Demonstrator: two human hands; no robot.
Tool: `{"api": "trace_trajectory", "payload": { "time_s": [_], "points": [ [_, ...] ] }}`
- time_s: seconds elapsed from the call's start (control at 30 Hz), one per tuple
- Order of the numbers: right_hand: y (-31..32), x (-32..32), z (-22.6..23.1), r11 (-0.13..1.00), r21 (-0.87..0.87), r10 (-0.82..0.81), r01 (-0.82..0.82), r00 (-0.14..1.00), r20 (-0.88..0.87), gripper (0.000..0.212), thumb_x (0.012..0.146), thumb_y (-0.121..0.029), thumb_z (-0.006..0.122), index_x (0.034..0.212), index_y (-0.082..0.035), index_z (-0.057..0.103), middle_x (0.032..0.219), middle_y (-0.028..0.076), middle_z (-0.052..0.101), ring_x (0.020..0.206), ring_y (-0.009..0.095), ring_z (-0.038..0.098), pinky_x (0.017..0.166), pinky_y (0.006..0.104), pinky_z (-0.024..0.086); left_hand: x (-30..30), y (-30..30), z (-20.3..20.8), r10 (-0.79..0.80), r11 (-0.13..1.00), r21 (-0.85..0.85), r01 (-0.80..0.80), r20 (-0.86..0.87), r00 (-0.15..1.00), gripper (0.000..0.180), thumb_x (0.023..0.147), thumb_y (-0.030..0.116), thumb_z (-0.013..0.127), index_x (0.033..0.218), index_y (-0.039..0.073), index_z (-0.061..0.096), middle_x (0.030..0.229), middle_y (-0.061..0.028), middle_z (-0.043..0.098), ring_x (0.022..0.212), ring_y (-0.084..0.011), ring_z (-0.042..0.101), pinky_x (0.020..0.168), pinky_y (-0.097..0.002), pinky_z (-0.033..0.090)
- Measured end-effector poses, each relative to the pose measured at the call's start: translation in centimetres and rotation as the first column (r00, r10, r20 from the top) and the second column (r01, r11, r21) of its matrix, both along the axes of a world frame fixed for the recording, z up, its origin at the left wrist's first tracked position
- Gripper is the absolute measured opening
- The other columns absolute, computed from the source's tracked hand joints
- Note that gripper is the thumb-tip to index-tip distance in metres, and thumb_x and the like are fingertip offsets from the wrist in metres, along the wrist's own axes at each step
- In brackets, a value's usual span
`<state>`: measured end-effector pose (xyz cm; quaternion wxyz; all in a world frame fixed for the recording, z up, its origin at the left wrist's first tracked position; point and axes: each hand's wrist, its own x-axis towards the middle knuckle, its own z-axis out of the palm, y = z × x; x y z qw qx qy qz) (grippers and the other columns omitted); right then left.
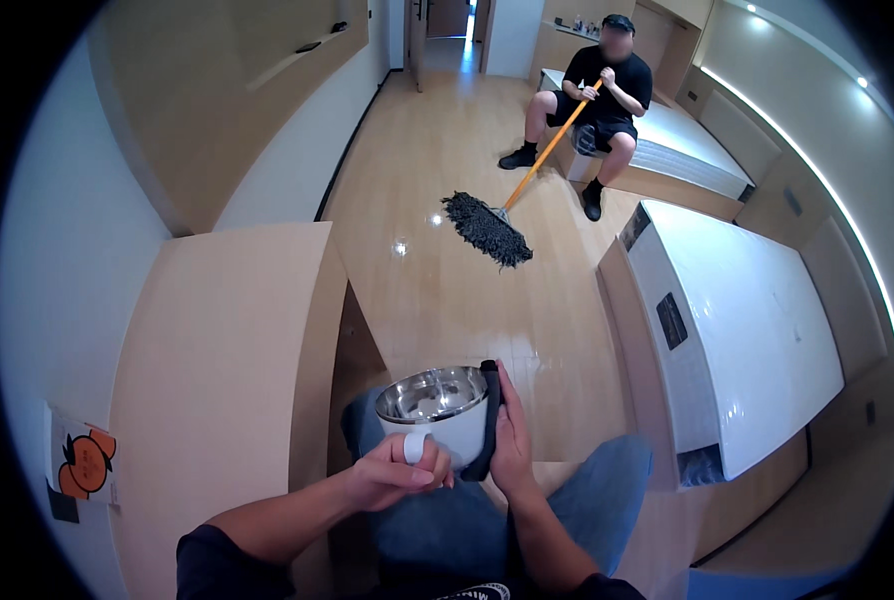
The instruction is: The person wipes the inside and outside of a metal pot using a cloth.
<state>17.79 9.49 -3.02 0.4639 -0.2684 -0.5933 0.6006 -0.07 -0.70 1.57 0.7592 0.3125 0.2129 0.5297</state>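
In front of my lap is a white bowl-shaped mug [433, 440] with a shiny steel inside, its mouth facing up and tilted slightly. The fingers of my left hand [399, 470] are wrapped round the mug's white loop handle [415, 447]. Against the mug's right side my right hand [512, 440] presses a dark grey, flat piece that looks like a cloth [487, 425]. The fingers of that hand are extended upward along the cloth, which lies between palm and mug. Nothing shows inside the mug apart from reflections.
To my left stands a light wooden desk or cabinet [217, 350]. On the right is a bed base with a white mattress [747, 330]. Farther off, a seated person [622, 85] in black holds a mop [489, 230] with an orange handle, its dark head on the wooden floor [387, 180].
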Motion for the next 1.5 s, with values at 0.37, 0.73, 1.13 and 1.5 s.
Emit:
{"api": "trace_trajectory", "payload": {
  "time_s": [0.37, 0.73, 1.13, 1.5],
  "points": [
    [-0.9, 0.7, 1.1, 0.880, 0.470, -0.190, 0.070, 0.958, 0.214, 0.047, 0.100, -0.009, 0.051, 0.146, -0.003, 0.057, 0.160, 0.023, 0.045, 0.152, 0.041, 0.036, 0.124, 0.0519, 0.024, -0.1, 0.0, -0.7, -0.007, 1.000, -0.026, 0.008, 0.050, 0.999, 0.023, 0.092, 0.017, 0.063, 0.075, 0.011, 0.049, 0.074, -0.0017, 0.049, 0.073, -0.0161, 0.048, 0.097, -0.0412, 0.042],
    [-0.9, 0.4, -1.2, 0.991, 0.058, -0.123, 0.122, 0.992, 0.025, 0.045, 0.097, 0.001, 0.046, 0.139, 0.005, 0.060, 0.152, 0.024, 0.054, 0.147, 0.041, 0.045, 0.122, 0.0451, 0.032, 1.4, -0.2, 1.0, -0.117, 0.990, 0.073, 0.119, -0.028, 0.993, 0.024, 0.088, 0.023, 0.066, 0.100, 0.007, 0.054, 0.089, -0.0049, 0.051, 0.088, -0.0186, 0.052, 0.106, -0.0419, 0.036],
    [-0.4, 0.4, -3.3, 0.967, -0.252, -0.027, -0.030, 0.975, -0.220, 0.046, 0.107, -0.010, 0.040, 0.150, 0.004, 0.050, 0.154, 0.020, 0.053, 0.147, 0.032, 0.045, 0.121, 0.0396, 0.033, 1.2, -0.1, 0.2, -0.214, 0.956, 0.172, 0.236, -0.138, 0.967, 0.081, 0.087, 0.027, 0.071, 0.152, -0.007, 0.037, 0.096, -0.0062, 0.059, 0.099, -0.0202, 0.058, 0.116, -0.0402, 0.029],
    [-2.9, 1.3, 1.7, 0.800, 0.595, -0.180, 0.082, 0.978, 0.107, 0.044, 0.094, -0.004, 0.060, 0.138, -0.003, 0.065, 0.153, 0.022, 0.054, 0.146, 0.047, 0.041, 0.120, 0.0522, 0.033, 0.2, -0.7, 0.6, -0.267, 0.960, 0.066, 0.272, -0.083, 0.960, 0.059, 0.082, 0.009, 0.077, 0.136, -0.002, 0.054, 0.097, -0.0106, 0.062, 0.103, -0.0254, 0.058, 0.100, -0.0396, 0.042]
  ]
}}
